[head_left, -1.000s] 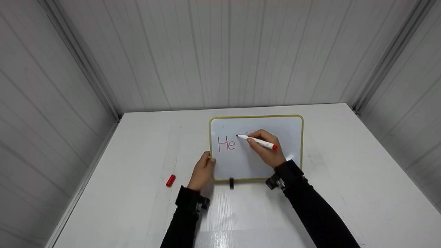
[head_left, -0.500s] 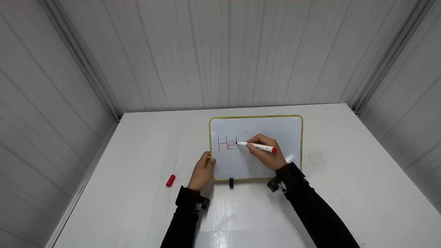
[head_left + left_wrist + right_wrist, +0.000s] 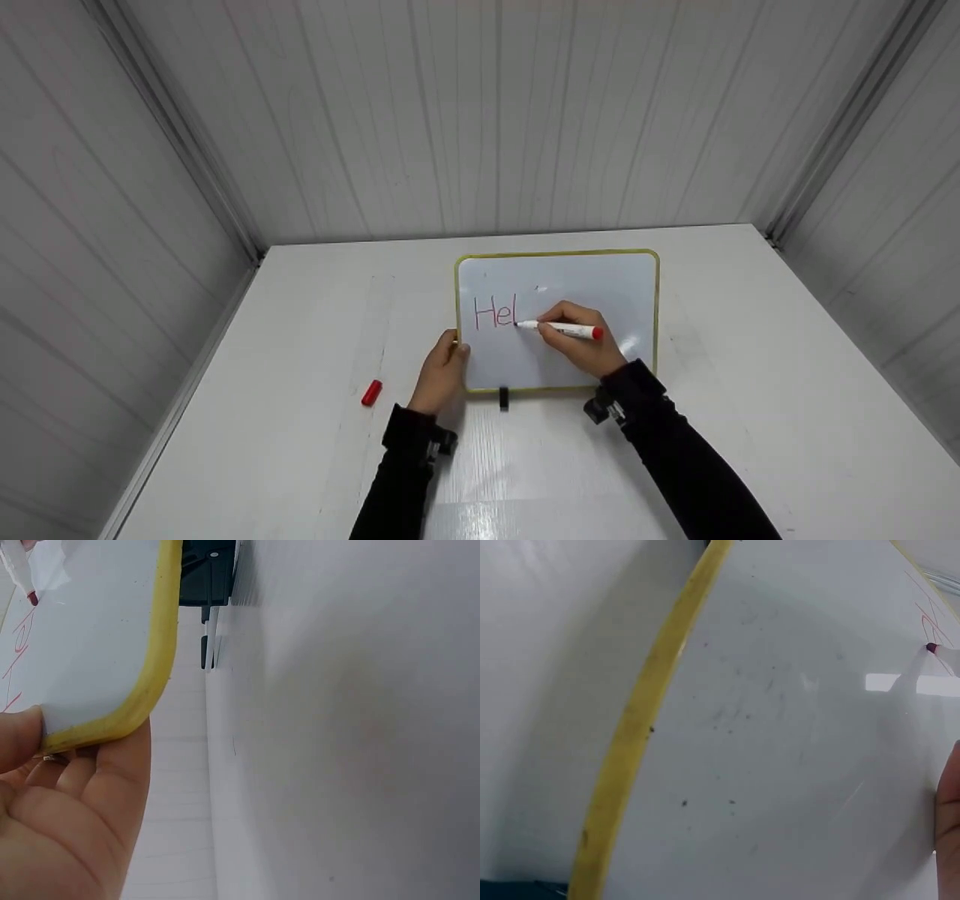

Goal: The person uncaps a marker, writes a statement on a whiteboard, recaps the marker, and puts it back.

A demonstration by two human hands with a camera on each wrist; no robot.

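Red handwritten "Hel" on the whiteboard (image 3: pixel 600 289)

One whiteboard (image 3: pixel 622 289), yellow-framed, mid-table toward the far edge. One marker (image 3: pixel 561 328). One red cap (image 3: pixel 371 392), toward the table's (image 3: pixel 787 420) left edge. Three red letters (image 3: pixel 495 312) on the board. Two hands: left hand (image 3: pixel 441 375), right hand (image 3: pixel 583 339).

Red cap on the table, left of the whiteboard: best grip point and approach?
Pinch the red cap across its short width, coming straight down from above. It lies flat on the table, apart from the left hand and the whiteboard, so its long sides look free, probably leaving room for fingertips.
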